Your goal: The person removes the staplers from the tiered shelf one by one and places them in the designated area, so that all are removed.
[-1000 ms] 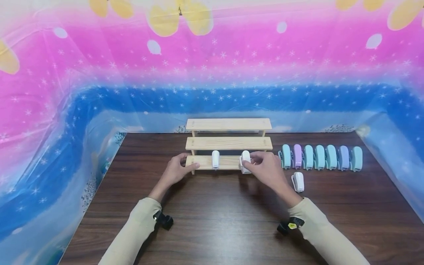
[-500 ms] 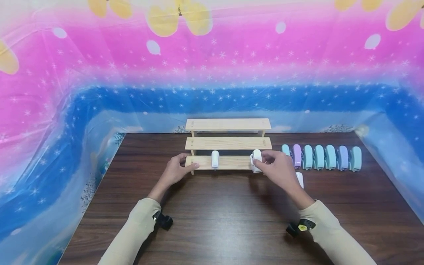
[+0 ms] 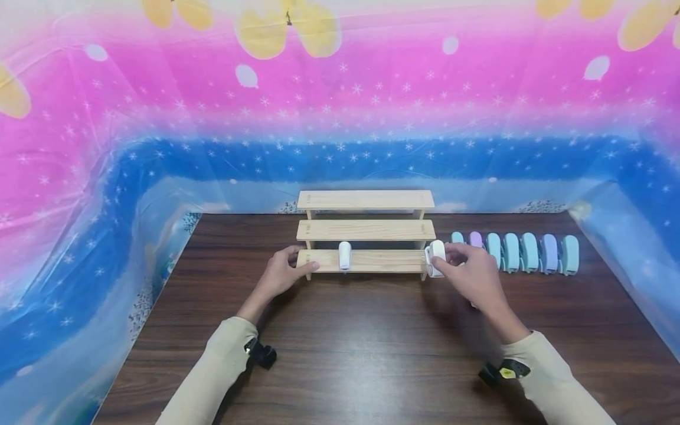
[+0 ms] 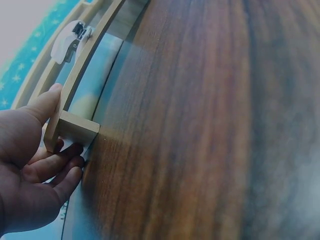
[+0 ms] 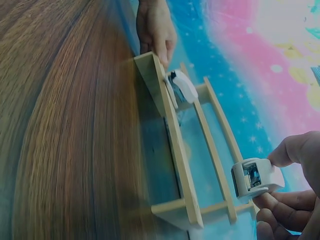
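A three-tier wooden stepped rack [image 3: 379, 260] stands on the table. My left hand [image 3: 284, 273] grips the left end of its lowest step, thumb on top and fingers below, as the left wrist view also shows. One white mini stapler [image 3: 345, 256] stands on that step, left of its middle. Beside the step's right end, my right hand [image 3: 474, 277] pinches a second white stapler [image 3: 437, 258] between thumb and fingers. In the right wrist view this held stapler [image 5: 256, 177] shows its metal-lined front opening and appears clear of the wood.
Right of the rack stands a row of teal, pink-purple and lavender staplers [image 3: 528, 252], its left end partly covered by my right hand. A patterned cloth [image 3: 340, 118] hangs behind the dark wooden table [image 3: 340, 354].
My right hand has moved right with the white stapler, from over the lowest step to its right end. It now hides the loose white stapler on the table. My left hand stays put.
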Action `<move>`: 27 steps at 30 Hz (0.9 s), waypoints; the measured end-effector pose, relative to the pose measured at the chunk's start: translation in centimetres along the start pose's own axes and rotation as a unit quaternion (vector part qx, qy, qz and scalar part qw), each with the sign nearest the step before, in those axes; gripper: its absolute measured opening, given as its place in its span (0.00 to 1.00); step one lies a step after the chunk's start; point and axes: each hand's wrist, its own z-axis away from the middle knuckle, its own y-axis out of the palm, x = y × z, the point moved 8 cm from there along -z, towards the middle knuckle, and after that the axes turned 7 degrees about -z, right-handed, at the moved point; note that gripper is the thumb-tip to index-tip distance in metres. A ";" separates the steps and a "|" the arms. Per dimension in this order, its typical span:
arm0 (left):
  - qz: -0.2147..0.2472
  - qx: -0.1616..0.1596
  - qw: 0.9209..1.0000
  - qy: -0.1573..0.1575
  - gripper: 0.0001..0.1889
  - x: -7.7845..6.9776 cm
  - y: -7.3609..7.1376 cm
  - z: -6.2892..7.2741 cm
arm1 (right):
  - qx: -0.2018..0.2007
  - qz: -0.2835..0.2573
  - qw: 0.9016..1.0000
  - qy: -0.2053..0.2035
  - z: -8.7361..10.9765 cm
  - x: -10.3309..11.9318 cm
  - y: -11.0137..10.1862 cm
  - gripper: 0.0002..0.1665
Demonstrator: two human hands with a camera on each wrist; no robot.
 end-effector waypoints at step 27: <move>-0.001 -0.006 1.000 0.004 0.38 -0.2 -0.1 0.0 | -0.037 0.018 0.997 0.066 2.5 -5.1 -6.0 0.34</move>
